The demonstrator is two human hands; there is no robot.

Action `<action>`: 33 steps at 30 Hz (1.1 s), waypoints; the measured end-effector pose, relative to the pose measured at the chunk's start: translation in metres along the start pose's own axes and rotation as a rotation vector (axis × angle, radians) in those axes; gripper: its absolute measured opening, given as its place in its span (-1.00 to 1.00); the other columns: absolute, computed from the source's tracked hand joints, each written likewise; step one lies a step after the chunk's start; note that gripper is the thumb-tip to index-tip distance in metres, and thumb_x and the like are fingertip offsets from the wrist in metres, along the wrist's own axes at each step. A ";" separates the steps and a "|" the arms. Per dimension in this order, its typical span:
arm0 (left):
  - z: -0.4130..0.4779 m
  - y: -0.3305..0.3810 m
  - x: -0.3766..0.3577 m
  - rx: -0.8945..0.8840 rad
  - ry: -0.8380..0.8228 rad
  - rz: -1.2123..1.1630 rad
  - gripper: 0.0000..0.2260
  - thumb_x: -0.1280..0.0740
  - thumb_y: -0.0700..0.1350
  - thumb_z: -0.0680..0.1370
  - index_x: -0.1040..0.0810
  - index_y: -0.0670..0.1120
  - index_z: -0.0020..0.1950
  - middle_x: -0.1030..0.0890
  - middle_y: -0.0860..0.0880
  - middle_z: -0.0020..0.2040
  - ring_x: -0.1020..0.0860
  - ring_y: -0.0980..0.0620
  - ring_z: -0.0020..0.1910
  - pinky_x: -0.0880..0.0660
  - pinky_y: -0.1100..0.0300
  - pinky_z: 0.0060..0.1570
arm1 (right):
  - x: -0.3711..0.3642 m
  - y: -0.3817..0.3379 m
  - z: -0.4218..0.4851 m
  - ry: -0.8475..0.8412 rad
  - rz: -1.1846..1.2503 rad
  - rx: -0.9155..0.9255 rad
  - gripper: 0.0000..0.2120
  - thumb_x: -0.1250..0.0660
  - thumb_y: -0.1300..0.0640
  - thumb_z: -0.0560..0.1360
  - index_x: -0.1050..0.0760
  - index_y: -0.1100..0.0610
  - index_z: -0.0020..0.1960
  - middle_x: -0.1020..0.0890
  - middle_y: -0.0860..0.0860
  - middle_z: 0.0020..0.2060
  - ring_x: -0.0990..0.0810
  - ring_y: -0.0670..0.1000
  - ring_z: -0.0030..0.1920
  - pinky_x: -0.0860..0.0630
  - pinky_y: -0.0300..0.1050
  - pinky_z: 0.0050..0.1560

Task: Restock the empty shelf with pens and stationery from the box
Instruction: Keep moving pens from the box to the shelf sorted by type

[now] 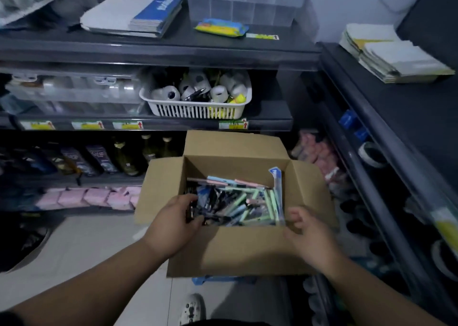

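Stockroom aisle: an open cardboard box of pastel pens sits before dark shelving, its flaps spread. The person's left hand reaches in at the near left corner, fingers curled round dark packs. The right hand, blurred, lies at the near right corner with fingers bent by the rim; whether it holds the card cannot be told. On the middle level beyond, a white basket holds white rolls; on the top level lie notebooks and a yellow-blue packet. Bottles line a lower level at left. A white shoe shows near, on the tiled floor.
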State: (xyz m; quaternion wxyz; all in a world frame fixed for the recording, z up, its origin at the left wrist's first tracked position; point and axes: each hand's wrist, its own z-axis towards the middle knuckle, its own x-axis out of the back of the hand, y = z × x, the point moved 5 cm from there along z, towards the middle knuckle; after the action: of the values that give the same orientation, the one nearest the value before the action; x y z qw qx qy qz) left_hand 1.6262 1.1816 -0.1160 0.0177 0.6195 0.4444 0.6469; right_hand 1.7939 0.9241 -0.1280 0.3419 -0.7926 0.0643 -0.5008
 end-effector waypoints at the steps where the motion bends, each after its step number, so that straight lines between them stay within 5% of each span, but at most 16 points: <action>1: 0.016 0.001 0.001 -0.015 -0.013 0.014 -0.51 -0.39 -0.01 0.50 -0.38 -0.03 0.40 -0.48 -0.05 0.30 -0.48 0.00 0.23 -0.35 0.27 0.14 | -0.002 -0.005 0.012 -0.008 0.005 -0.008 -0.62 -0.42 0.03 0.47 -0.45 -0.03 0.26 -0.57 -0.11 0.09 -0.53 -0.11 0.04 -0.39 -0.25 0.00; 13: 0.105 -0.020 -0.073 0.210 -0.332 0.117 -0.27 -0.34 0.17 0.50 -0.09 -0.04 0.54 -0.16 -0.11 0.52 -0.22 -0.11 0.46 -0.28 0.07 0.39 | -0.046 -0.018 0.117 -0.192 -0.006 -0.098 -0.43 -0.39 -0.05 0.46 -0.33 0.01 0.42 -0.51 0.00 0.29 -0.48 0.03 0.27 -0.50 -0.02 0.16; 18: 0.108 -0.019 -0.110 0.258 -0.606 0.222 -0.12 -0.33 0.34 0.40 -0.08 -0.06 0.54 -0.19 -0.09 0.52 -0.30 -0.08 0.43 -0.35 0.12 0.32 | -0.060 -0.004 0.125 -0.330 -0.025 -0.193 -0.33 -0.40 -0.04 0.49 -0.19 0.00 0.50 -0.47 -0.04 0.28 -0.42 -0.22 -0.11 -0.33 -0.39 -0.31; 22: 0.124 -0.013 -0.126 0.294 -0.623 0.279 -0.01 -0.35 0.40 0.33 0.00 -0.07 0.55 -0.07 -0.10 0.55 -0.27 -0.12 0.44 -0.37 0.03 0.32 | -0.064 0.006 0.134 -0.353 -0.011 -0.230 -0.38 -0.38 -0.05 0.49 -0.22 0.01 0.46 -0.39 -0.18 -0.16 -0.36 -0.24 -0.34 -0.32 -0.43 -0.39; 25: 0.134 -0.014 -0.136 0.416 -0.645 0.217 0.14 -0.41 0.36 0.31 0.24 -0.09 0.56 0.18 -0.10 0.57 -0.05 -0.16 0.53 -0.25 0.01 0.40 | -0.069 0.015 0.136 -0.408 0.053 -0.325 -0.31 -0.38 -0.08 0.48 -0.17 0.05 0.50 -0.52 -0.04 0.09 -0.41 -0.19 -0.25 -0.40 -0.31 -0.32; 29: 0.140 -0.012 -0.142 0.468 -0.653 0.306 0.23 -0.50 0.30 0.26 0.30 -0.12 0.54 0.12 -0.17 0.56 -0.02 -0.22 0.52 -0.20 -0.05 0.42 | -0.075 0.024 0.130 -0.465 0.136 -0.474 -0.27 -0.39 -0.13 0.45 -0.18 0.08 0.50 -0.46 0.01 0.29 -0.51 0.00 0.12 -0.46 -0.15 -0.05; 31: 0.143 -0.008 -0.144 0.463 -0.647 0.337 0.24 -0.54 0.26 0.24 0.26 -0.13 0.55 0.02 -0.21 0.53 -0.09 -0.25 0.49 -0.28 -0.06 0.38 | -0.078 0.027 0.127 -0.503 0.208 -0.556 -0.46 -0.39 -0.11 0.47 -0.31 0.00 0.36 -0.52 -0.03 0.19 -0.56 0.01 0.09 -0.52 -0.10 -0.06; 33: 0.145 -0.006 -0.147 0.449 -0.638 0.346 0.20 -0.56 0.23 0.23 0.18 -0.14 0.55 -0.09 -0.21 0.50 -0.16 -0.26 0.46 -0.34 -0.07 0.34 | -0.080 0.025 0.125 -0.519 0.310 -0.614 -0.81 -0.38 -0.05 0.50 -0.37 -0.07 -0.02 -0.53 -0.07 -0.05 -0.57 -0.02 -0.07 -0.58 -0.09 -0.15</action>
State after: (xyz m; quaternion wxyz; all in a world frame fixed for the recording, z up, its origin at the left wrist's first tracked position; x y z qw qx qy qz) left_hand 1.7757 1.1813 -0.2590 -0.0896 0.8424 0.4361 0.3037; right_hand 1.8657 1.0003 -0.2362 0.1662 -0.9383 0.2404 -0.1850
